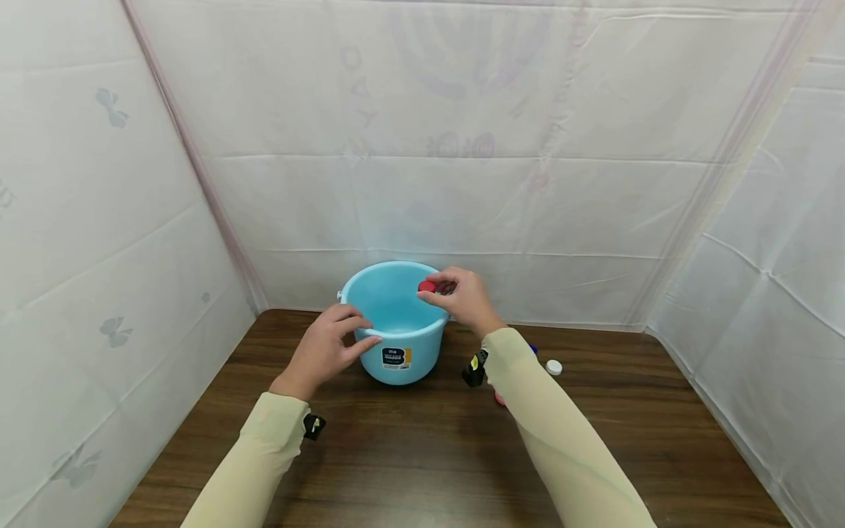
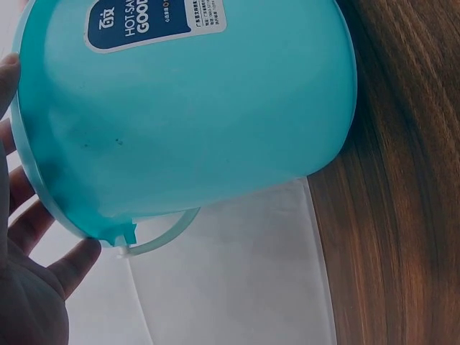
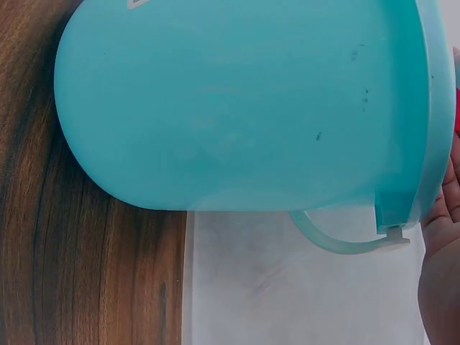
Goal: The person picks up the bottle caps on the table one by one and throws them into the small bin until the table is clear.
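Observation:
A light blue bucket (image 1: 403, 359) stands upright on the wooden table, a dark label (image 2: 136, 18) on its front. My left hand (image 1: 325, 345) holds its rim at the front left, fingers over the edge and thumb on the outside. Above the right part of the opening, my right hand (image 1: 465, 297) pinches a red bottle cap (image 1: 427, 287) between thumb and fingers. Only a sliver of that red cap (image 3: 457, 111) shows past the rim in the right wrist view. The bucket's handle (image 2: 169, 233) hangs down at the back.
On the table (image 1: 396, 455), right of the bucket, lies a white cap (image 1: 554, 367). A blue piece (image 1: 533, 348) and a pinkish-red piece (image 1: 499, 397) are partly hidden by my right sleeve (image 1: 548, 411). Pale sheeting (image 1: 422, 183) walls the back and both sides.

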A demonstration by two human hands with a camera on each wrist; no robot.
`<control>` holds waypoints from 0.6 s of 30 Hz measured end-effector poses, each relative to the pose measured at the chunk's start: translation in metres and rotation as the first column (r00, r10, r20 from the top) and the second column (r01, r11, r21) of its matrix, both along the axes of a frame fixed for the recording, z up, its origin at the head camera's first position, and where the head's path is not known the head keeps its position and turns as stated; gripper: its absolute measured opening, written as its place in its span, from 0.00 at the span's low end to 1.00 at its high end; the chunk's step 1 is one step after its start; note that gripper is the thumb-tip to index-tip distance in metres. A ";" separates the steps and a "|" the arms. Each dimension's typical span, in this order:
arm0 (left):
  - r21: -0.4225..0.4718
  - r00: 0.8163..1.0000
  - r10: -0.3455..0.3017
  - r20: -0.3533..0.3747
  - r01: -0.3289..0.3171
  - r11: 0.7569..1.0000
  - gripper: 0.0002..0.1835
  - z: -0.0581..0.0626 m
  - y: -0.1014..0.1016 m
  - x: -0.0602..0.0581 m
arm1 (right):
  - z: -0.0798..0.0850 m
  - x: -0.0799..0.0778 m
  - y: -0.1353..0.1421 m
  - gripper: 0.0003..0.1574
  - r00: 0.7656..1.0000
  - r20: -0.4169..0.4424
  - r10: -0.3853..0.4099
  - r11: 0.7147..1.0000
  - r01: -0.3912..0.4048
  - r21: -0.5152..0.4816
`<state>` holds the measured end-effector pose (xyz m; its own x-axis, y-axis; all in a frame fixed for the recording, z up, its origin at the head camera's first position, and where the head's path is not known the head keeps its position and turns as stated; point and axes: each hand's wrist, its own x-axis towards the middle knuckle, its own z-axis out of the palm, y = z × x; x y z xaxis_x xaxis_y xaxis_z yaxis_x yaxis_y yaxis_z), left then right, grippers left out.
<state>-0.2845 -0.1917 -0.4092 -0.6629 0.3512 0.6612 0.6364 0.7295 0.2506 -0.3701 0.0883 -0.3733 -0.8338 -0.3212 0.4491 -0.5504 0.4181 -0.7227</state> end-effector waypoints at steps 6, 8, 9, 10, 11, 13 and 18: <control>0.003 1.000 -0.003 -0.009 0.003 1.000 0.14 0.001 0.001 0.001 | -0.005 -0.003 -0.001 0.24 0.999 -0.026 0.023 1.000 -0.023 -0.004; 0.004 1.000 -0.002 -0.005 0.002 1.000 0.14 0.001 0.001 0.001 | -0.005 -0.003 -0.002 0.24 0.999 -0.027 0.029 1.000 -0.029 -0.001; 0.006 1.000 -0.001 -0.002 0.001 1.000 0.13 0.001 0.001 0.001 | -0.005 -0.003 -0.002 0.24 0.999 -0.027 0.031 1.000 -0.031 0.002; 0.007 1.000 0.001 0.002 -0.001 1.000 0.13 0.001 0.001 0.001 | -0.005 -0.003 -0.003 0.24 0.999 -0.026 0.032 0.999 -0.032 0.002; 0.009 1.000 0.002 0.007 -0.002 1.000 0.14 0.001 0.001 0.002 | -0.005 -0.003 -0.003 0.24 0.999 -0.025 0.032 0.999 -0.031 0.004; 0.010 1.000 0.003 0.014 -0.003 1.000 0.14 0.002 0.001 0.002 | -0.005 -0.004 -0.003 0.24 0.999 -0.022 0.029 1.000 -0.029 0.002; 0.011 1.000 0.003 0.015 -0.003 1.000 0.14 0.004 0.002 0.004 | -0.006 -0.003 -0.004 0.24 1.000 -0.010 0.025 1.000 -0.025 -0.004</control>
